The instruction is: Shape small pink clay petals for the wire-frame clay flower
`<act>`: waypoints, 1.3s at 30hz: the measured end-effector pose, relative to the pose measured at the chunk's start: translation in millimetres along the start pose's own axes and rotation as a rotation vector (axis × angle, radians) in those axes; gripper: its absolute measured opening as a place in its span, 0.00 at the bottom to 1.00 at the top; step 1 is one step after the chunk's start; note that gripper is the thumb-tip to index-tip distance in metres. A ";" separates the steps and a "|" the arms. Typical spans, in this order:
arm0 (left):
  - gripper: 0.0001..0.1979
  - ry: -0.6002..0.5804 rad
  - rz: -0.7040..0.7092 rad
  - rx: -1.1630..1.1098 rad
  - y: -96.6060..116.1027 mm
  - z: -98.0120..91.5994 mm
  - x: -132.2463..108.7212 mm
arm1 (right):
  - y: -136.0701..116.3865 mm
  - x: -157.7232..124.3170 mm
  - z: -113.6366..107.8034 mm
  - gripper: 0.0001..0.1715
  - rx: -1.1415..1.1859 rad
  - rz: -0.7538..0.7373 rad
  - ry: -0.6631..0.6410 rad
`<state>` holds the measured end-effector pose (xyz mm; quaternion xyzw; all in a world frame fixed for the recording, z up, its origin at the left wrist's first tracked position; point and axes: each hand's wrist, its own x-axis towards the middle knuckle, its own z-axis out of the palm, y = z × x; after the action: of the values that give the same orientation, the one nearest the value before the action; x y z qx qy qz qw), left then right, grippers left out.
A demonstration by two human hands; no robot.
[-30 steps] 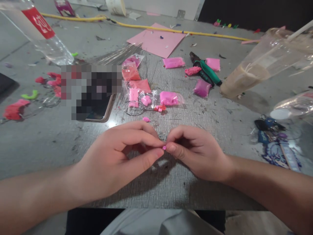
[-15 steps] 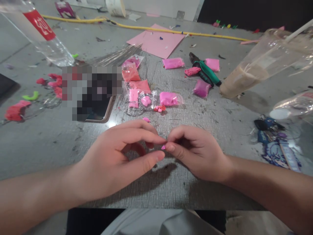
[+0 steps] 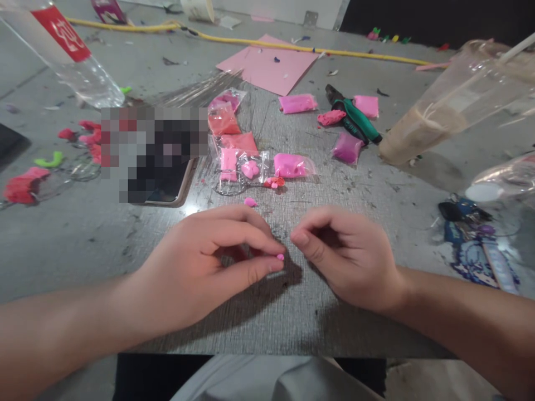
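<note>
My left hand [image 3: 217, 262] pinches a tiny bit of pink modelling clay [image 3: 280, 257] between thumb and index fingertip, just above the table. A short gap to the right, my right hand [image 3: 346, 256] is closed, thumb against a curled index finger, with nothing showing at the tips. Beyond the left hand, a small pink clay lump [image 3: 250, 202] lies on the table. Farther back are a clear packet with pink clay shapes [image 3: 249, 169], a bag of bright pink clay [image 3: 290, 165] and a little red and pink clay piece [image 3: 275, 182].
A phone [image 3: 167, 184], partly pixelated, lies left of the packets, near a water bottle [image 3: 79, 61]. Green-handled pliers [image 3: 355, 120] rest by a plastic drink cup [image 3: 422, 125]. Keys and charms [image 3: 468, 228] lie at right. Pink paper [image 3: 267, 64] and a yellow cable [image 3: 251, 42] are behind.
The hands have drawn apart, the right one moving away to the right. The pink bit, earlier at the right fingertips, is now pinched by the left thumb and index finger, which have closed.
</note>
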<state>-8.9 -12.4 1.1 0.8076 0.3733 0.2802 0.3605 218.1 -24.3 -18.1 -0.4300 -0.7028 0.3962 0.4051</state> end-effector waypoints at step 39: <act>0.15 0.011 0.152 0.678 -28.1 -13.4 8.4 | 9.5 0.3 2.1 0.10 0.044 -0.009 0.037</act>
<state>-25.1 12.4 -11.8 0.9053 0.3860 0.1705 0.0478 218.8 -21.4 -27.3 -0.4253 -0.6883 0.4016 0.4290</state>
